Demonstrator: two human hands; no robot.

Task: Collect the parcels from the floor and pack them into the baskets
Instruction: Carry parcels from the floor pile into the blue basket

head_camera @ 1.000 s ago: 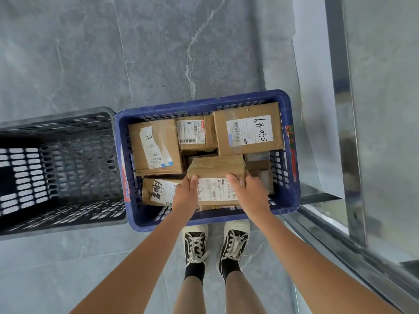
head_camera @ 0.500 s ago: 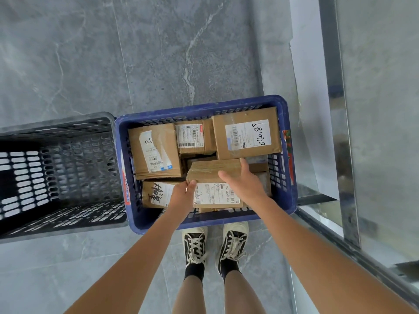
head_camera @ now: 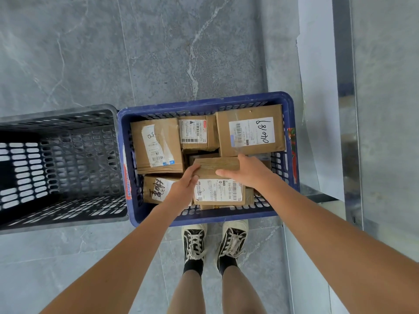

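Note:
A blue plastic basket (head_camera: 204, 103) on the floor holds several brown cardboard parcels with white labels. The top parcel (head_camera: 218, 191) lies across the near middle of the basket, label up. My left hand (head_camera: 183, 186) holds its far left corner, with fingers over the top edge and thumb on the side. Over its far right part lies my right hand (head_camera: 246, 173), thumb flat on top and fingers wrapped over the far edge. Behind it sit a large parcel with handwritten digits (head_camera: 249, 132), a small parcel (head_camera: 196, 132) and a wider one (head_camera: 156, 146).
An empty grey basket (head_camera: 56, 112) stands touching the blue one on its left. My two feet in black and white sneakers (head_camera: 195, 241) are just in front of the blue basket. A wall and metal frame (head_camera: 344, 109) run along the right. Grey marble floor lies beyond.
Both hands slid from the near end of the top parcel to its far end. The parcel now lies lower among the others in the blue basket.

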